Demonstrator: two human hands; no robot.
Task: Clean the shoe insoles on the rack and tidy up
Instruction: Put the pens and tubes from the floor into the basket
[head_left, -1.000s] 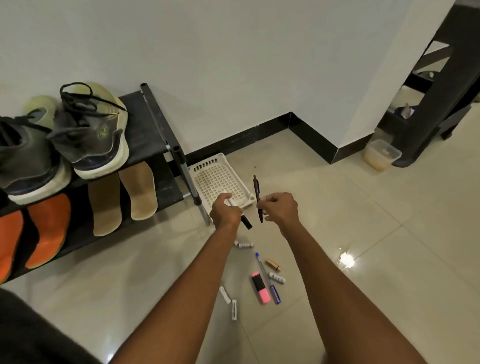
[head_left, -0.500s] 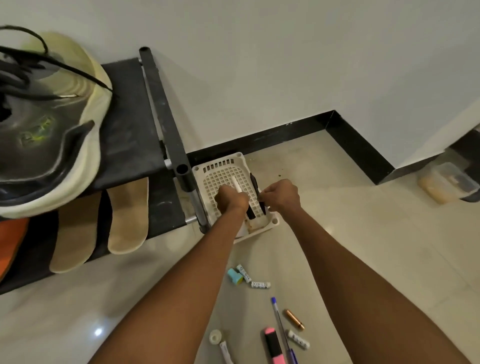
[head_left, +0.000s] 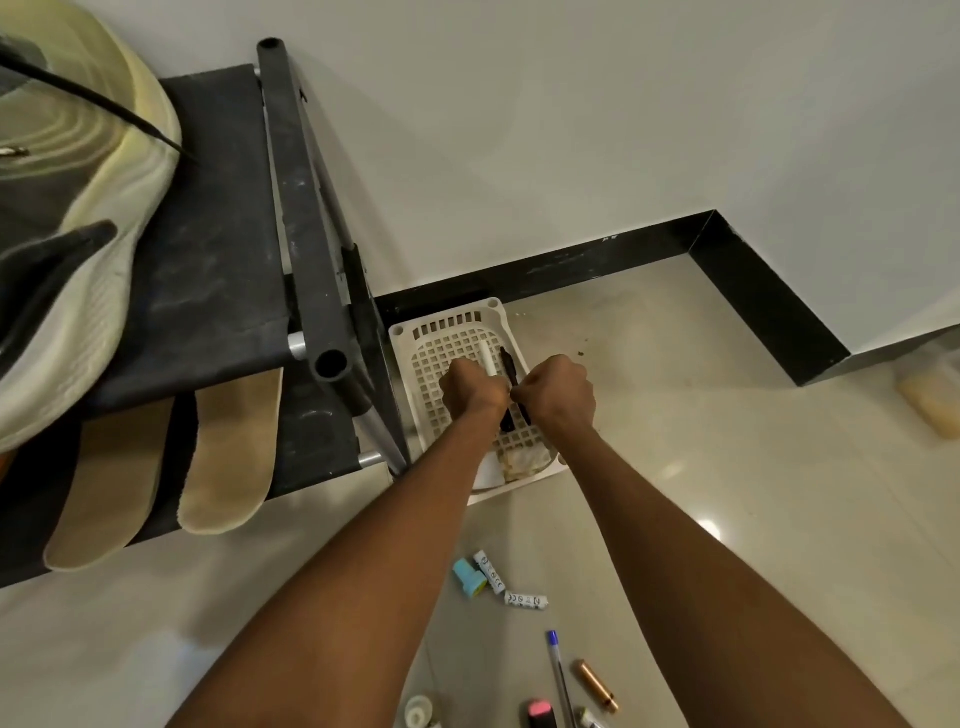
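- Over the white basket (head_left: 402, 340) on the floor beside the rack (head_left: 311, 249), both my hands are reaching in, knuckles up.
- My left hand (head_left: 475, 391) has its fingers curled round a white marker (head_left: 487, 358), whose end pokes out past the knuckles toward the wall.
- My right hand (head_left: 557, 395) has its fingers curled round a black pen (head_left: 508, 364), which runs along the basket just beside the white marker.
- A crumpled cloth (head_left: 522, 460) lies at the near end of the basket.
- Two tan insoles (head_left: 231, 447) lie side by side on the rack's lower shelf, toes toward me, well apart from my hands.
- A pale shoe (head_left: 78, 208) sits on the upper shelf at the left.
- On the floor near my forearms lie two white batteries (head_left: 525, 599), a small blue cap (head_left: 467, 577), a blue pen (head_left: 560, 675), a copper battery (head_left: 596, 685) and a pink highlighter (head_left: 540, 713).
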